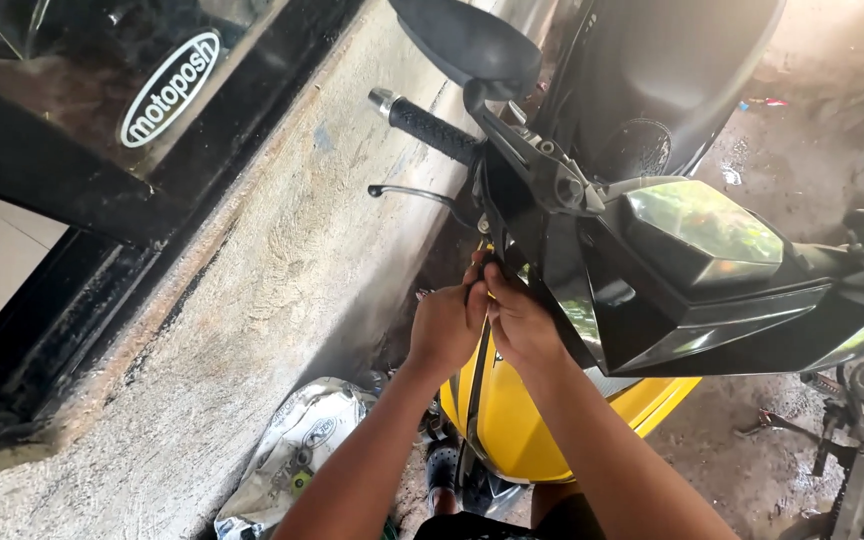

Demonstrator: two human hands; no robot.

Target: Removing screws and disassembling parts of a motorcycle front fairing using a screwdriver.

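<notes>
Fingers (479, 272) of both hands: bunched together, pinching at the black cable (476, 375) just under the black fairing (652, 300), above the yellow mudguard (512, 420). Left hand (445, 325) and right hand (517, 320): touching, forearms raised side by side. Crumpled silver-white bag (292, 450): floor, lower left. White oval sign (170, 88): dark glass, upper left.

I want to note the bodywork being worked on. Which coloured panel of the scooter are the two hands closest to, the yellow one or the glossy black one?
The yellow panel: both hands sit just above it, while the glossy black panel lies off to their right.
</notes>
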